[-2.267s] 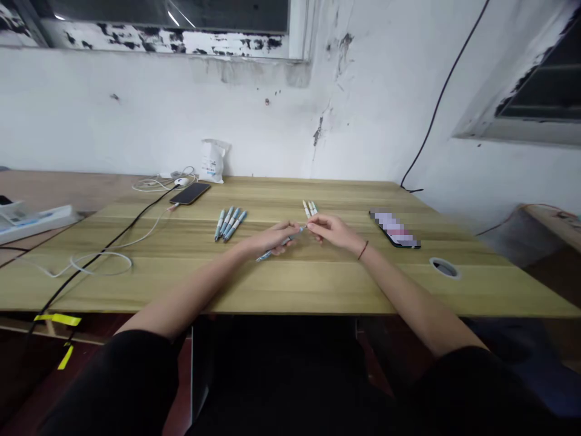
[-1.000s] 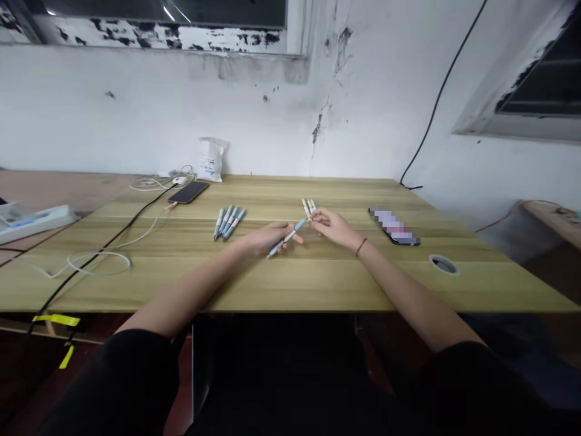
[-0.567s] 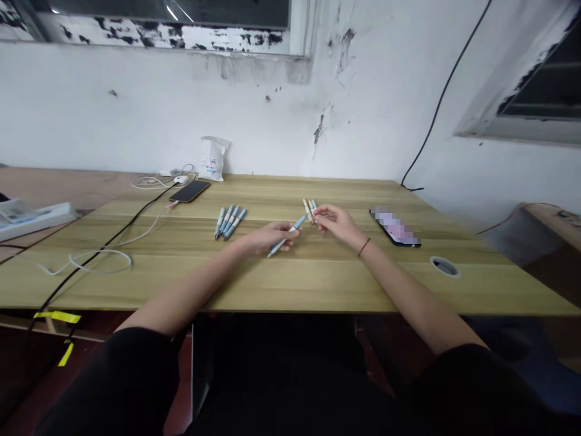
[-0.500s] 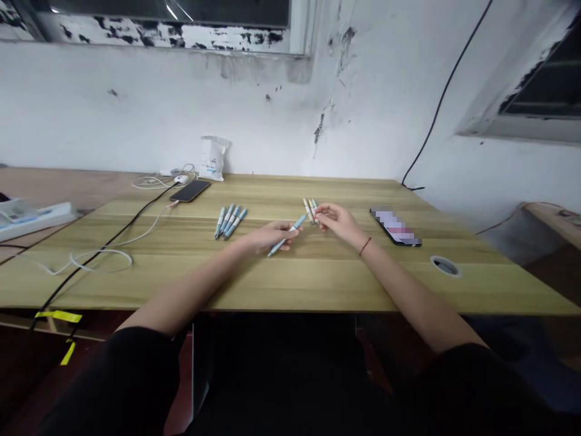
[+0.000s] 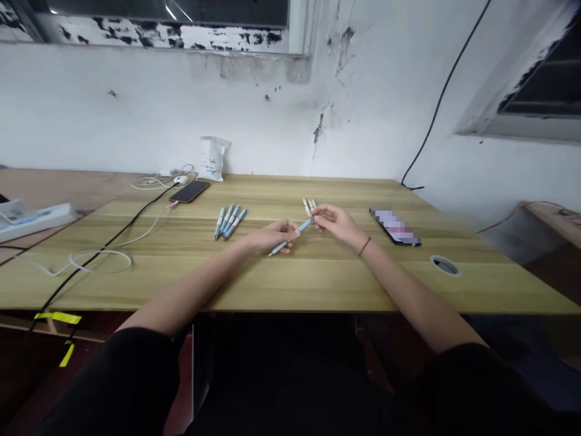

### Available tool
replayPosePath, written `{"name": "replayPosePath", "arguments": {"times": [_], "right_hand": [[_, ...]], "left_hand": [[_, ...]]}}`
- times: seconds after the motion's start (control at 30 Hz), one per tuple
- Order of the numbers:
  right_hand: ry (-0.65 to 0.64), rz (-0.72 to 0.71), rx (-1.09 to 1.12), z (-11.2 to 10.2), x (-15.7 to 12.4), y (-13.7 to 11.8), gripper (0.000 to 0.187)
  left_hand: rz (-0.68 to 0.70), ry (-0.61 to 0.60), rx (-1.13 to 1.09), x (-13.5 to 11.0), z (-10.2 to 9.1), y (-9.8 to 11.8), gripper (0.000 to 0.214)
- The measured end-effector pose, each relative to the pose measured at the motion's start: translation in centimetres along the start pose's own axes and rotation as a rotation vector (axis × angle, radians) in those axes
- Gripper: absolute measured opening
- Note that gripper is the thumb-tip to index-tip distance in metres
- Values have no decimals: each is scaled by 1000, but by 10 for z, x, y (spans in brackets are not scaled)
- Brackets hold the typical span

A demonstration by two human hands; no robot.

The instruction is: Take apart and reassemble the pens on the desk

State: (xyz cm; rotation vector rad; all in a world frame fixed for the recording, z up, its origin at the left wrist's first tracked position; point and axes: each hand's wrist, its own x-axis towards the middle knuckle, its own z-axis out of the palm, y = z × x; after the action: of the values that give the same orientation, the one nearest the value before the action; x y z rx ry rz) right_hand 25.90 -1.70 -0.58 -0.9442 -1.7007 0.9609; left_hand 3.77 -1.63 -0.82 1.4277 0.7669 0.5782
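Observation:
My left hand (image 5: 272,235) is closed around a light blue pen (image 5: 290,237) over the middle of the wooden table (image 5: 290,278). The pen slants up to the right. My right hand (image 5: 333,221) pinches the pen's upper end with thumb and fingers. Just behind my right hand lie a few pale pen parts (image 5: 310,206) on the table. Several blue pens (image 5: 229,221) lie in a row to the left of my left hand.
A dark phone (image 5: 394,227) lies right of my hands, near a round cable hole (image 5: 443,264). Another phone (image 5: 189,191) on a charging cable, a white bag (image 5: 212,158) and looped cables (image 5: 97,261) occupy the left and back. A power strip (image 5: 34,218) sits far left.
My left hand has kept its hold on the pen. My right hand reached back to the pale parts, then returned and now pinches the pen's upper end.

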Motion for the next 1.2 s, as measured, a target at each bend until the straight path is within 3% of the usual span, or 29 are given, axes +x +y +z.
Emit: {"name": "replayPosePath", "arguments": {"times": [0.33, 0.57, 1.2], "right_hand": [[69, 1, -32, 0, 3, 5, 29], [5, -12, -21, 3, 0, 0, 26], [5, -41, -133, 4, 0, 6, 28]], "left_hand": [[-10, 42, -35, -3, 5, 6, 30], [5, 23, -34, 0, 3, 3, 29], [17, 80, 102, -3, 5, 11, 28]]}}
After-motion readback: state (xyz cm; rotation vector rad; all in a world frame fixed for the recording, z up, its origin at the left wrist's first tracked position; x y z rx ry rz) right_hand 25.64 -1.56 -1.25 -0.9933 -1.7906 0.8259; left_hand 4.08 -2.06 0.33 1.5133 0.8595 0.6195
